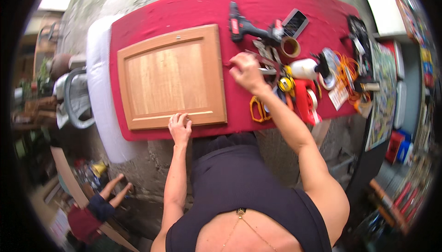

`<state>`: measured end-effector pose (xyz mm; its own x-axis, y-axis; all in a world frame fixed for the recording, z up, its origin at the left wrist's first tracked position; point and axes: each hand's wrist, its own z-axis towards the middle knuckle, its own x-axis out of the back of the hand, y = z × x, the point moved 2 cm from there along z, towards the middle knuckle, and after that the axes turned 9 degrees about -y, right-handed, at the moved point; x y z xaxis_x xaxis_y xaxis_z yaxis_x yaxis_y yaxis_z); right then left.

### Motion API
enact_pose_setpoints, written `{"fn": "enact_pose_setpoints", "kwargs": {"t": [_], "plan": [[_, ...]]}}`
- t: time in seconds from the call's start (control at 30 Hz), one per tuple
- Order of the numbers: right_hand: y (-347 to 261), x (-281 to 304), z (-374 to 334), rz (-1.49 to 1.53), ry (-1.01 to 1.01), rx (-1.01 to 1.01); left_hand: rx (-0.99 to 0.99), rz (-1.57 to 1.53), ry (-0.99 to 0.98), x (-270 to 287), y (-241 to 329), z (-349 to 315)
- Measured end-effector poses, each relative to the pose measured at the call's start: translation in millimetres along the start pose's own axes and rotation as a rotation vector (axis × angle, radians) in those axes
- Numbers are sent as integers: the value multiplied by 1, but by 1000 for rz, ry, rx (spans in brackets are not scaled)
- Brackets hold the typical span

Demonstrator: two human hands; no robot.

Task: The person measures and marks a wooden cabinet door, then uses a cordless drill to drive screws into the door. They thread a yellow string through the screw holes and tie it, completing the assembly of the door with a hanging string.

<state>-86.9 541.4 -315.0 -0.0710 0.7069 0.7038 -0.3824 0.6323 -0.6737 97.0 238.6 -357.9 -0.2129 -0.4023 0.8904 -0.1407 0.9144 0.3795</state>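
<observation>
A wooden cabinet door (168,77) with a recessed panel lies flat on the red-covered table. My left hand (180,128) is at its near edge, fingers curled onto the frame; a small dark spot shows by the thumb. Over the cloth right of the door hangs my right hand (247,73), its fingers bent together and smeared by motion. Whatever they may pinch is too small to make out. Close to this hand are orange-handled scissors (256,109), a yellow tape measure (286,84) and some metal tools partly hidden behind it.
A cordless drill (248,28), a phone (295,23) and a tape roll (290,47) lie farther back on the red cloth (184,5). To the right are a white spray bottle (305,69), a red tape dispenser (305,100) and orange cord (347,72). Another person (94,215) is at lower left.
</observation>
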Motion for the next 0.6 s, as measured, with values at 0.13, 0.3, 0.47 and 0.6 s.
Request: {"fn": "enact_pose_setpoints", "kwargs": {"t": [0.13, 0.3, 0.47, 0.6], "plan": [[-53, -38, -113, 195, -167, -121, -159, -14, 54, 1, -9, 3], [-81, -53, -212, 273, -249, -481, -265, -101, -17, -12, -12, 9], [-92, -6, -234, 244, 91, -615, -192, -103, -237, -11, -29, 32], [-67, 70, -245, 207, 429, -683, -190, -62, -360, -3, -12, 43]]}}
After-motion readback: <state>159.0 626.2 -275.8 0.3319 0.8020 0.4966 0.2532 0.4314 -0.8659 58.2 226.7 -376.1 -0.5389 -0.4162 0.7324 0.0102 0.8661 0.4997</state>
